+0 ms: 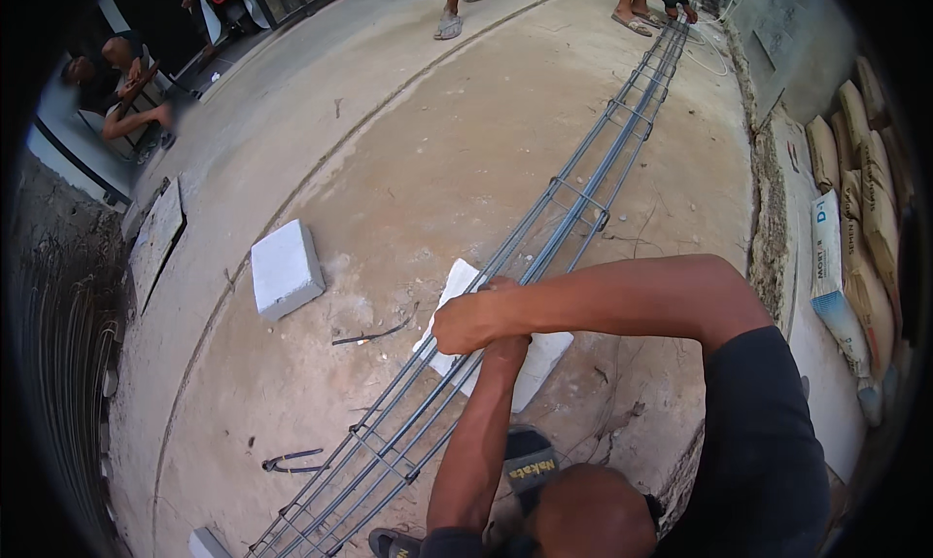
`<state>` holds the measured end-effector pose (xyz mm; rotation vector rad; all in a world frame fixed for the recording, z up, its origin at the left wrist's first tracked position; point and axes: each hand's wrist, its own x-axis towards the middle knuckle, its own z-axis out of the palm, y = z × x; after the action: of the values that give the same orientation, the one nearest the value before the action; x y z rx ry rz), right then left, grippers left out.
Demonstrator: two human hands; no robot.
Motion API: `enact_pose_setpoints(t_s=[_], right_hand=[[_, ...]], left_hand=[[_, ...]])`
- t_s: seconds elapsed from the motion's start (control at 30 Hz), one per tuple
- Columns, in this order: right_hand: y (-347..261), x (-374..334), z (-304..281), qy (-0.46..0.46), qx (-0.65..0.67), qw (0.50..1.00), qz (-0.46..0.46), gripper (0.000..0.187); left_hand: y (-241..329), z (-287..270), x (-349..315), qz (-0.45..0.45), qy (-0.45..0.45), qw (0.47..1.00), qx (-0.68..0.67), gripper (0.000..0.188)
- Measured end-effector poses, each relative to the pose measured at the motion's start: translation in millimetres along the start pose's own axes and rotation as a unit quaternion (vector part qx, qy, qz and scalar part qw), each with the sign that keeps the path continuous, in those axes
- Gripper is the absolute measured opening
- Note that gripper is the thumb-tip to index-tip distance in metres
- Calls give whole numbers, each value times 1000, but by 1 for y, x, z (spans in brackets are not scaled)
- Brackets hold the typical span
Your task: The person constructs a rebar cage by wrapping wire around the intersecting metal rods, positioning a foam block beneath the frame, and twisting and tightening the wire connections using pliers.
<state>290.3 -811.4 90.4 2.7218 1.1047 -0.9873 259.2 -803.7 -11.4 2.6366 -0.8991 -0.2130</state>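
Note:
A long, narrow steel rebar cage (579, 199), made of thin bars with square stirrups, runs from the lower left to the far upper right. Across it reaches my right forearm, and my right hand (466, 325) is closed in a fist on its bars. My left hand (501, 344) comes up from below and passes under my right forearm at the same spot. Its fingers are mostly hidden, so their grip does not show. Beneath both hands, a white block (540, 367) lies under the cage.
Another white block (287, 269) sits to the left. A dark pincer-like tool (292, 460) and a short dark rod (374, 331) lie on the concrete. Cement bags (865, 227) line the right wall. At the cage's far end a co-worker's hand (682, 14) touches it. Someone sits far left.

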Motion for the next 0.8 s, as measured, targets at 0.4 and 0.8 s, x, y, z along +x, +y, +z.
enact_pose_setpoints(t_s=[0.4,0.8], right_hand=[[-10,-108,-1,493,441,750,1,17],[-50,-128,61,389,439,804,93,25]], left_hand=[[-250,-167,-181,-126,151,980,13,24],[-439,-93,-321,-176,-283,919,213,24]])
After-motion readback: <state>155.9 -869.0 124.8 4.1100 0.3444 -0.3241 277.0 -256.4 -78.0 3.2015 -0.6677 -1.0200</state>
